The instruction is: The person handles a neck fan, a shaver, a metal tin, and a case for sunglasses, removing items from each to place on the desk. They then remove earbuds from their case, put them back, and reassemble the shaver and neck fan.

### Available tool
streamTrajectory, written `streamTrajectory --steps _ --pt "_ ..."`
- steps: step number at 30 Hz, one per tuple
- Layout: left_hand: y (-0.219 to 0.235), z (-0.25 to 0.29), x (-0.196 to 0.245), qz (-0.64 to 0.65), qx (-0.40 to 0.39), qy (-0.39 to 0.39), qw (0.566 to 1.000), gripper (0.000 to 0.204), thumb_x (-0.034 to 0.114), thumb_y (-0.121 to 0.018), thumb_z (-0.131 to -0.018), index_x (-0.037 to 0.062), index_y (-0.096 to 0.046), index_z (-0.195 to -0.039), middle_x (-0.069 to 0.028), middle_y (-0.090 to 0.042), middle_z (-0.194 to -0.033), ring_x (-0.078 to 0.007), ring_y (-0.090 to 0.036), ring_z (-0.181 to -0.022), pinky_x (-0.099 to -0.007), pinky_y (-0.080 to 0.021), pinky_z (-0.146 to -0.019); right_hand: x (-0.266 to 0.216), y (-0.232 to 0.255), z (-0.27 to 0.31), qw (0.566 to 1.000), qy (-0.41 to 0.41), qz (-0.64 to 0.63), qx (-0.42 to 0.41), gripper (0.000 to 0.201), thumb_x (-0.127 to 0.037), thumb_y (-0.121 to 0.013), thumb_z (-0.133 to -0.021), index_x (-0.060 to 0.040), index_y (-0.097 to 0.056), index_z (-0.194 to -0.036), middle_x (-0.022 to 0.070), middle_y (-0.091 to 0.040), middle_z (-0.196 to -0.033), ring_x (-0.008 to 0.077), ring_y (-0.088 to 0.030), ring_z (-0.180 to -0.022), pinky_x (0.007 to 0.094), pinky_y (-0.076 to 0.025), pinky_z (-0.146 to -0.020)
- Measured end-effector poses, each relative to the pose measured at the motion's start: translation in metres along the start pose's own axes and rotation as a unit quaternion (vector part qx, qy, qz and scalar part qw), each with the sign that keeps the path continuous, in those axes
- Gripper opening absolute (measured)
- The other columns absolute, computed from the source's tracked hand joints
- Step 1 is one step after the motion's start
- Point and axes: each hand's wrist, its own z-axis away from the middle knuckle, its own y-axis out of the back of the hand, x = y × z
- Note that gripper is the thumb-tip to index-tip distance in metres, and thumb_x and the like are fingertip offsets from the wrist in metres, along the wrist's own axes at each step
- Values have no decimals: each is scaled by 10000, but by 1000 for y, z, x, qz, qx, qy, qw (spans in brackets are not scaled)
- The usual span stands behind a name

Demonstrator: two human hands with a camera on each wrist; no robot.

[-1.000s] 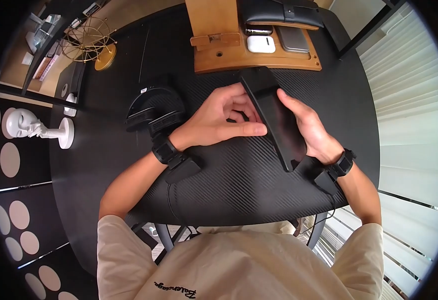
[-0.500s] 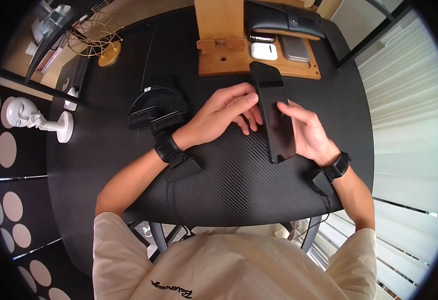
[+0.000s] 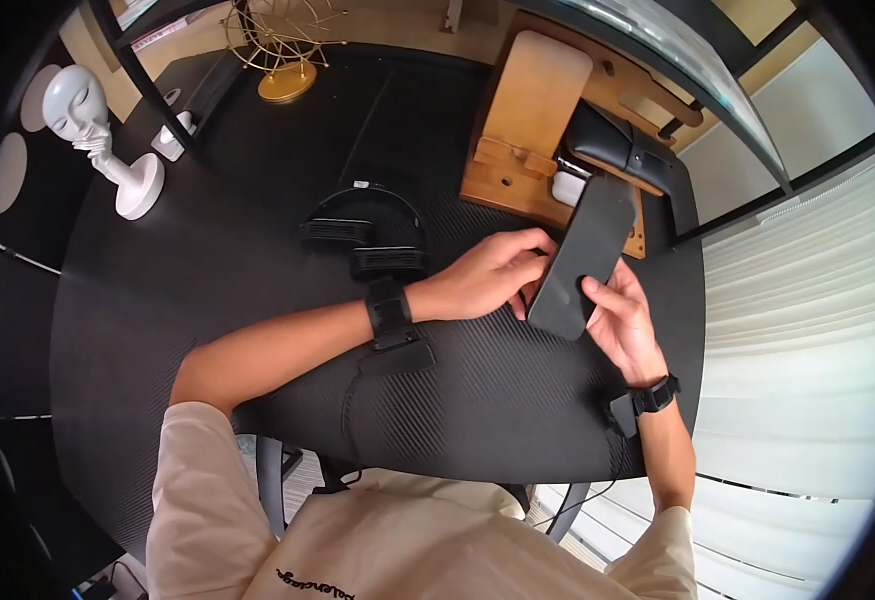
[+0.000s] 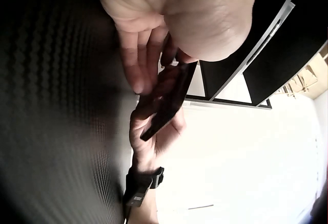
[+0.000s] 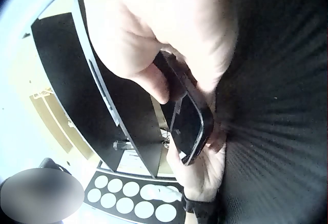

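Observation:
A black smartphone (image 3: 590, 250) is held above the dark tabletop (image 3: 258, 220) in the head view, tilted with its far end to the right. My right hand (image 3: 622, 322) grips its right side, with the thumb lying across the flat face and the fingers behind. At the opposite long edge, my left hand (image 3: 490, 275) pinches the phone with thumb and bent fingers. The left wrist view shows those fingertips (image 4: 138, 83) behind the phone (image 4: 171, 98). In the right wrist view, the thumb presses on the phone (image 5: 190, 126) near its rim.
A black curved device with slatted ends (image 3: 388, 240) lies beyond my left wrist. Behind the phone is a wooden stand (image 3: 538, 90) with a white earbud case (image 3: 569, 188) and a black leather pouch (image 3: 613, 140). A white face sculpture (image 3: 83, 110) and gold wire ornament (image 3: 288, 82) stand left.
The head view has turned, shifting the desk items. The phone's far end has swung right. My left thumb has left the upper edge and drawn in beside the fingers; my right hand keeps its grip.

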Motion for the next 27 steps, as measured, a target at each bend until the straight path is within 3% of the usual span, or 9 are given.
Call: streamTrajectory --steps 5,7,10,17,21,27 --pt "2 1 -6 47 0 -5 999 311 -5 -362 -951 -63 -532 -1205 -147 -668 -876 -170 -669 -713 -295 -581 -636 -28 -33 -33 987 115 103 40 436 35 -565 -956 2 -437 -1372 120 -582 -1308 199 -598 -1167 354 -491 -1011" --pt "0 0 -10 -69 -38 -28 996 292 -12 -404 -973 -20 -525 -1238 -109 -672 -890 -149 -673 -764 -284 -568 -642 -36 -37 -52 987 122 98 36 413 24 -577 -956 -10 -457 -1350 110 -591 -1287 189 -605 -1148 355 -500 -996" --pt "-6 2 -11 -120 -42 -52 991 314 -41 -449 -944 -1 -534 -1244 -120 -684 -842 -158 -685 -744 -282 -564 -616 -47 -42 -84 977 162 131 37 330 -14 -580 -967 12 -503 -1287 103 -625 -1239 186 -623 -1122 364 -513 -975" --pt "-4 0 -13 -159 -33 -75 984 285 -37 -540 -926 -15 -536 -1210 -129 -700 -812 -158 -696 -702 -295 -565 -608 -63 -46 -136 970 181 159 20 307 21 -616 -933 24 -544 -1232 124 -641 -1197 205 -632 -1094 371 -505 -987" --pt "-4 2 -10 -163 -34 -74 983 269 -29 -538 -933 -16 -537 -1202 -124 -702 -803 -158 -700 -706 -302 -569 -613 -68 -54 -151 965 195 174 10 257 32 -643 -914 -25 -616 -1163 58 -677 -1144 155 -638 -1051 297 -485 -956" --pt "-6 0 -11 -165 -32 -80 983 244 -14 -549 -933 -22 -553 -1176 -126 -707 -809 -169 -709 -718 -308 -575 -626 -65 -44 -173 945 231 229 28 304 39 -652 -900 -20 -618 -1196 51 -674 -1168 127 -591 -1101 281 -412 -1015"
